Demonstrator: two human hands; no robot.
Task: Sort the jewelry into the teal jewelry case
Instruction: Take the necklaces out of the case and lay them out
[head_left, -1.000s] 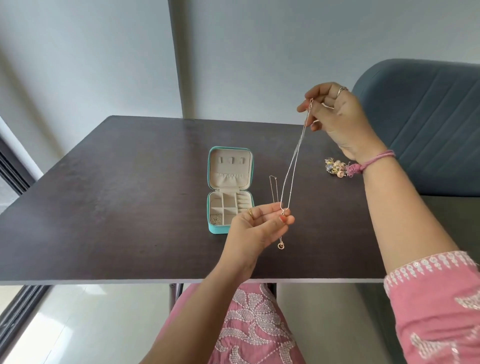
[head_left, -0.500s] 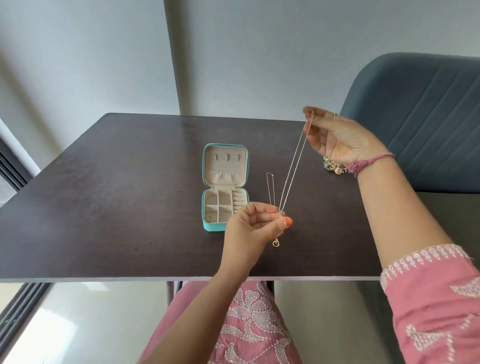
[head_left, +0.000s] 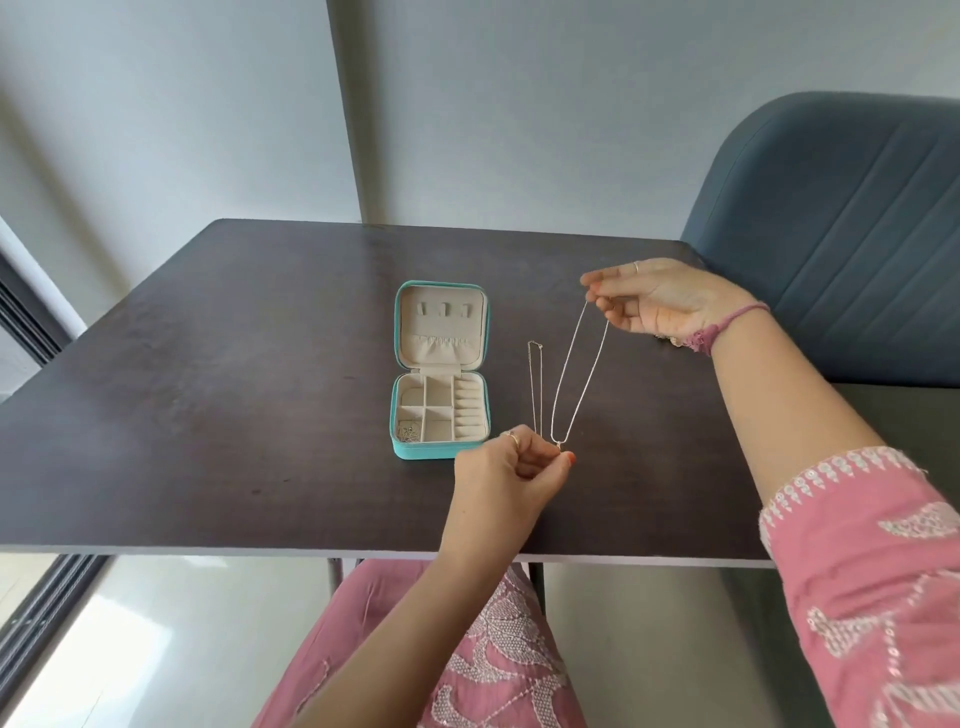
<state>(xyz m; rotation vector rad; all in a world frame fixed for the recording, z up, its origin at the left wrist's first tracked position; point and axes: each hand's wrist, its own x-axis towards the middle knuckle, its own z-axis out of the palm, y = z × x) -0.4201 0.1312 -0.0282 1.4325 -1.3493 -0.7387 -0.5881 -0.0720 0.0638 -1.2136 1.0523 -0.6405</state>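
Observation:
A thin silver necklace (head_left: 577, 379) hangs stretched between my two hands above the table. My right hand (head_left: 660, 301) pinches its upper end, and my left hand (head_left: 511, 475) pinches the lower end near the pendant. A second thin chain (head_left: 535, 387) lies flat on the table just left of it. The teal jewelry case (head_left: 402, 452) lies open to the left, lid flat behind, cream compartments showing. A small silver piece (head_left: 409, 432) sits in its front left compartment.
The dark wooden table (head_left: 234, 395) ends at a front edge just under my left wrist. A blue-grey upholstered chair (head_left: 841, 218) stands at the right. A beaded piece of jewelry (head_left: 674, 341) peeks out from under my right wrist. Grey walls rise behind.
My right hand has come down from high above the table to just above its surface, turning palm-up, so the necklace hangs lower and looser. My left hand stays near the case's front corner.

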